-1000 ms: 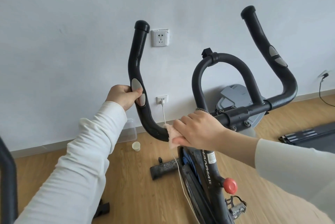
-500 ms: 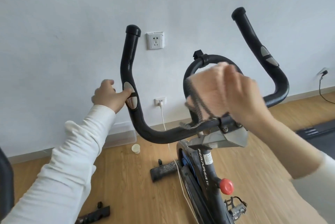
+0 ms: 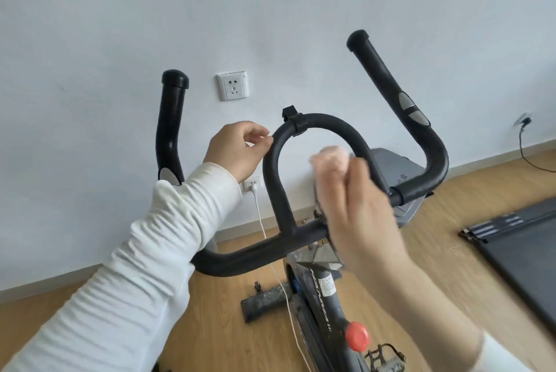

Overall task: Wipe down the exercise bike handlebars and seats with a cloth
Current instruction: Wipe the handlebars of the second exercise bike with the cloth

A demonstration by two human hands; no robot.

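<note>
The exercise bike's black handlebars (image 3: 240, 257) fill the middle of the view, with a left horn (image 3: 170, 119), a right horn (image 3: 385, 80) and an inner loop (image 3: 319, 120). My right hand (image 3: 361, 212) is blurred and grips a crumpled pinkish cloth (image 3: 331, 158) against the right side of the loop. My left hand (image 3: 237, 152) is at the loop's upper left with loosely curled fingers, its fingertips at the bar and nothing in it. No seat is in view.
A white wall stands close behind the bike, with a socket (image 3: 232, 86) and a white cable (image 3: 261, 221) hanging down. Below are a red knob (image 3: 357, 336), a pedal (image 3: 382, 356) and the front foot (image 3: 261, 302). A black treadmill deck (image 3: 526, 245) lies on the right.
My left hand let go of the left horn and moved right to the loop. My right hand carried the cloth from the lower crossbar up to the loop's right side.
</note>
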